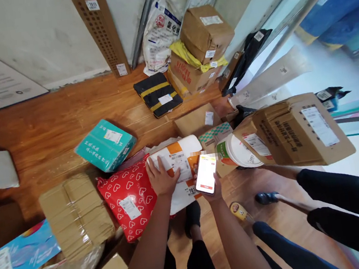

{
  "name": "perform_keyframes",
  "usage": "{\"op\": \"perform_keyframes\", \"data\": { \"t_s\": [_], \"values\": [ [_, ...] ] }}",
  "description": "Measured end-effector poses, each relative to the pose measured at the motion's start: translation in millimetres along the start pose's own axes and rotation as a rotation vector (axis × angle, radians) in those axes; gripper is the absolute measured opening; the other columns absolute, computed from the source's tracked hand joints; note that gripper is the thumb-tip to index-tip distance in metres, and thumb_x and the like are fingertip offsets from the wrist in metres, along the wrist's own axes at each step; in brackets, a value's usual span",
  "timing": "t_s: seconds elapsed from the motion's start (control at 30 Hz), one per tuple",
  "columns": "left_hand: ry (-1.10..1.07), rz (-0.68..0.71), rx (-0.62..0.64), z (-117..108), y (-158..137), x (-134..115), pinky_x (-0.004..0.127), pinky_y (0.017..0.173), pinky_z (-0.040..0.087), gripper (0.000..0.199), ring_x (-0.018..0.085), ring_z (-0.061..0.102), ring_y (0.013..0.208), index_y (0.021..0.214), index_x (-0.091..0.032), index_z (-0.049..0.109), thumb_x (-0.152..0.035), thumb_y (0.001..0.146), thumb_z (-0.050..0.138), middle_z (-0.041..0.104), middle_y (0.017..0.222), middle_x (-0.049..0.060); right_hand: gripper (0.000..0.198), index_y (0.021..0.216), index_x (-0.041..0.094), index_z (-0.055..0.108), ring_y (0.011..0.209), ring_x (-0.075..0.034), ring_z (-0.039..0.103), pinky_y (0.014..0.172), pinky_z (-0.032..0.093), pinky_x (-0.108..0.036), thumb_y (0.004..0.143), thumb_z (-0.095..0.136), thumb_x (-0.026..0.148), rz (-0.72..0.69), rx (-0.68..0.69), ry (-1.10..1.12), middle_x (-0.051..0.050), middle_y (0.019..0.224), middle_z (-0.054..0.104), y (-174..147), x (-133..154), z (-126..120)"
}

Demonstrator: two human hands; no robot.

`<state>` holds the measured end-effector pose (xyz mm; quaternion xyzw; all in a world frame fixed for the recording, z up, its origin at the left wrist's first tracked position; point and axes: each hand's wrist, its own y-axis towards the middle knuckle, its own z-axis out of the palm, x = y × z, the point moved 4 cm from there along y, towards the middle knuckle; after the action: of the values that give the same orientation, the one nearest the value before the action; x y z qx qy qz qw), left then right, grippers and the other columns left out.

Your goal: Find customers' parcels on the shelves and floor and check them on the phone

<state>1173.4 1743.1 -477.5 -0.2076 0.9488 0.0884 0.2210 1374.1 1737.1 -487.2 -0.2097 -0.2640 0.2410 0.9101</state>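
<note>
- Wooden floor (64, 119): extends across the frame below your 2 hands.
- Brown carton (279, 133): located right of centre; 1 large white label shows at its right end.
- White-and-orange parcel (188, 144): located at frame centre, beside the red heart-print parcel (113, 188).
- Teal box (101, 147): located left of centre.
- Your left hand (162, 179): open, fingers spread, resting on the white-and-orange parcel.
- Your right hand (216, 191): closed around the phone (206, 173) at frame centre; screen lit, facing you.

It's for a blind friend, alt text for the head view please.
Right hand holds a lit phone; left hand touches a white and orange package. A red heart-patterned package lies alongside; other people's legs show at right.
</note>
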Motion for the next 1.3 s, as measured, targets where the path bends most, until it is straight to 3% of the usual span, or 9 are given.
{"op": "perform_keyframes", "data": {
  "t_s": [0.3, 0.53, 0.77, 1.3],
  "values": [
    [-0.001, -0.013, 0.016, 4.4, 6.8, 8.5, 0.056, 0.118, 0.019, 0.096, 0.042, 0.005, 0.148, 0.15, -0.009, 0.032, -0.065, 0.078, 0.059, 0.012, 0.16, 0.024, 0.063, 0.129, 0.032, 0.056, 0.093, -0.021, 0.063, 0.074, 0.057, -0.036, 0.079, 0.055, 0.071, 0.022, -0.025, -0.003, -0.004, 0.133, 0.059, 8.5, -4.0, -2.2],
    [0.024, 0.002, 0.012, 5.5, 6.5, 7.7, 0.057, 0.118, 0.02, 0.09, 0.041, 0.003, 0.148, 0.15, -0.007, 0.032, -0.061, 0.082, 0.057, 0.013, 0.159, 0.026, 0.06, 0.126, 0.035, 0.059, 0.091, -0.02, 0.062, 0.073, 0.056, -0.036, 0.079, 0.055, 0.072, 0.039, -0.033, 0.011, -0.001, 0.132, 0.06, 8.3, -2.4, 0.6],
    [0.024, 0.018, 0.018, 8.4, 7.5, 10.7, 0.057, 0.119, 0.018, 0.077, 0.04, 0.003, 0.148, 0.15, -0.007, 0.031, -0.046, 0.087, 0.053, 0.011, 0.16, 0.024, 0.064, 0.128, 0.034, 0.058, 0.091, -0.02, 0.062, 0.075, 0.055, -0.035, 0.077, 0.057, 0.073, 0.054, -0.046, -0.009, -0.003, 0.133, 0.059, 10.7, -3.5, -1.0],
    [0.026, -0.028, 0.011, 6.2, 11.2, 8.9, 0.056, 0.117, 0.022, 0.096, 0.041, 0.01, 0.147, 0.148, -0.009, 0.035, -0.069, 0.076, 0.058, 0.019, 0.156, 0.025, 0.067, 0.132, 0.031, 0.054, 0.089, -0.019, 0.06, 0.072, 0.055, -0.034, 0.078, 0.058, 0.07, 0.023, -0.021, -0.015, -0.004, 0.136, 0.057, 13.7, -3.0, 2.3]
  ]
}}
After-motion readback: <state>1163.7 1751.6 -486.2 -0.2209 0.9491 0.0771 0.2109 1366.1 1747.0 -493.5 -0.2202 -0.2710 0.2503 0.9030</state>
